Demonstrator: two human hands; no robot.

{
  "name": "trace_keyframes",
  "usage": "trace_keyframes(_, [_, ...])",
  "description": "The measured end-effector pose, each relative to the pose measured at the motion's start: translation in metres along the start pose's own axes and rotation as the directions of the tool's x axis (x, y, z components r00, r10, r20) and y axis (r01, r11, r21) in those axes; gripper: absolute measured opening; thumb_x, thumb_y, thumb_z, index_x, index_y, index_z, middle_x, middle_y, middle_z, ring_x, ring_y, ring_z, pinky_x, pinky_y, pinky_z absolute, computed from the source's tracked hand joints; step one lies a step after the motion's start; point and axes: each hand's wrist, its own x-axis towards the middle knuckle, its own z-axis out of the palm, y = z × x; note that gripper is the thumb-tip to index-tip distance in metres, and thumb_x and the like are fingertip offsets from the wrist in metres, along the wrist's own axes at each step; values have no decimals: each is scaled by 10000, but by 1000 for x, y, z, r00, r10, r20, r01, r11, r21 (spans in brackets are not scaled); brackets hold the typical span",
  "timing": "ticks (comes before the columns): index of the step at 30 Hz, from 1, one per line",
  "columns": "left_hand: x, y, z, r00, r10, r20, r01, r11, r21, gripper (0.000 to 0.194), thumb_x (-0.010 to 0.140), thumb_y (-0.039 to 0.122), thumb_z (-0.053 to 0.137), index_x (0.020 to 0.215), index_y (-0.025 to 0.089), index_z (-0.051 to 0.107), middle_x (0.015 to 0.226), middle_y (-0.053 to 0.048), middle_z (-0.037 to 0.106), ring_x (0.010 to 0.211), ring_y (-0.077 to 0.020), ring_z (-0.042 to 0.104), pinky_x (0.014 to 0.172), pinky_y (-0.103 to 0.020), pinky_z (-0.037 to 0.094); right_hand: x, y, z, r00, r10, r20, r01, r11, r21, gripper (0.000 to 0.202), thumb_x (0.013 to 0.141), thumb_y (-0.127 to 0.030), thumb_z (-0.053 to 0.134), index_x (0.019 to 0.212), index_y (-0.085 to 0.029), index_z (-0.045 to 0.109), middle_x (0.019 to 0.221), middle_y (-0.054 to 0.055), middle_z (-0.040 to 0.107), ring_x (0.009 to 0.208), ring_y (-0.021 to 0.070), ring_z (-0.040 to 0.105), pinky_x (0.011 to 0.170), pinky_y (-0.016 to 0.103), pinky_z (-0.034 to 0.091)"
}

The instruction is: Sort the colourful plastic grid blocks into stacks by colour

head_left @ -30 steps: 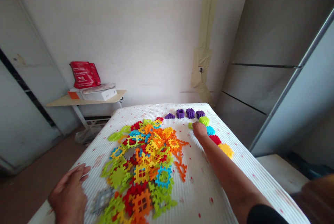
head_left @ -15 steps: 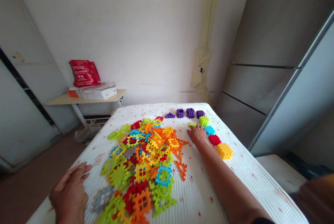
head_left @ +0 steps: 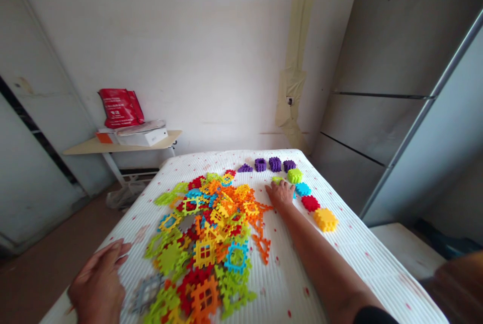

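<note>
Palm down over the tabletop, my right hand (head_left: pixel 281 193) has its fingers slightly apart, with the fingertips partly hidden. Just beyond it lies a flat lime-green toothed building piece (head_left: pixel 277 179). A sliver of a blue piece (head_left: pixel 294 195) shows at its right edge, beside the blue stack (head_left: pixel 303 189). My left hand (head_left: pixel 98 281) hovers by the table's left side, its fingers loosely extended and nothing visible in them. Right of it spreads a heap of mixed plastic building pieces (head_left: pixel 206 251), and a grey window piece (head_left: pixel 148 293) is closest to that hand.
Purple stacks (head_left: pixel 275 164) line the table's far edge. Down the right side run a lime stack (head_left: pixel 295 175), a red stack (head_left: pixel 310 203) and a yellow stack (head_left: pixel 325 219). A fridge (head_left: pixel 377 112) stands right; a side table (head_left: pixel 86 146) with a red bag (head_left: pixel 119 107) stands left.
My right hand has shifted slightly left, and a blue edge now shows beside it. My left hand has dropped a little lower and to the left. The heap and stacks look the same.
</note>
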Motion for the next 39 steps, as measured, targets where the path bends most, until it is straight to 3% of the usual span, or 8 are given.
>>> trace_keyframes(11, [1, -3, -1, 999, -33, -6, 33, 999, -44, 224, 514, 256, 716, 716, 178, 660, 619, 36, 638, 609, -130, 593, 556, -229, 454, 8, 2, 4, 999, -8, -45, 9, 1000, 13, 476, 910, -494, 328, 1100, -158, 606, 1145, 185, 567, 1127, 298, 459, 874, 430, 366])
trace_keyframes(20, [3, -5, 1, 1000, -18, -25, 16, 995, -94, 281, 455, 255, 711, 710, 149, 656, 586, 31, 631, 569, -127, 575, 543, -236, 426, 12, 4, 8, 998, -5, -62, 8, 998, 60, 412, 900, -440, 387, 1097, -155, 609, 1185, 186, 556, 1146, 295, 445, 876, 406, 368])
trace_keyframes(28, [-8, 6, 0, 1000, -17, -3, 17, 998, -61, 271, 475, 262, 685, 725, 159, 667, 590, 31, 627, 574, -114, 548, 526, -215, 385, -28, -2, 0, 972, -181, -149, 189, 981, 39, 407, 884, -376, 439, 1191, -139, 561, 1346, 168, 449, 1237, 313, 348, 985, 447, 268])
trace_keyframes(34, [-14, 10, 4, 1000, -13, -13, 11, 995, -98, 254, 454, 260, 685, 692, 172, 666, 583, 32, 615, 579, -120, 542, 516, -217, 380, -53, 8, 5, 991, -94, -90, 98, 994, 38, 592, 858, -459, 469, 1305, -71, 453, 1388, 233, 376, 1271, 375, 291, 998, 531, 205])
trace_keyframes(39, [-12, 6, 3, 1000, 8, -17, -10, 994, -107, 230, 466, 261, 689, 676, 170, 671, 612, 18, 632, 603, -140, 564, 545, -245, 412, -52, 13, 3, 995, -57, -87, 63, 996, 66, 547, 876, -468, 429, 1227, -59, 522, 1279, 233, 478, 1198, 341, 374, 986, 486, 253])
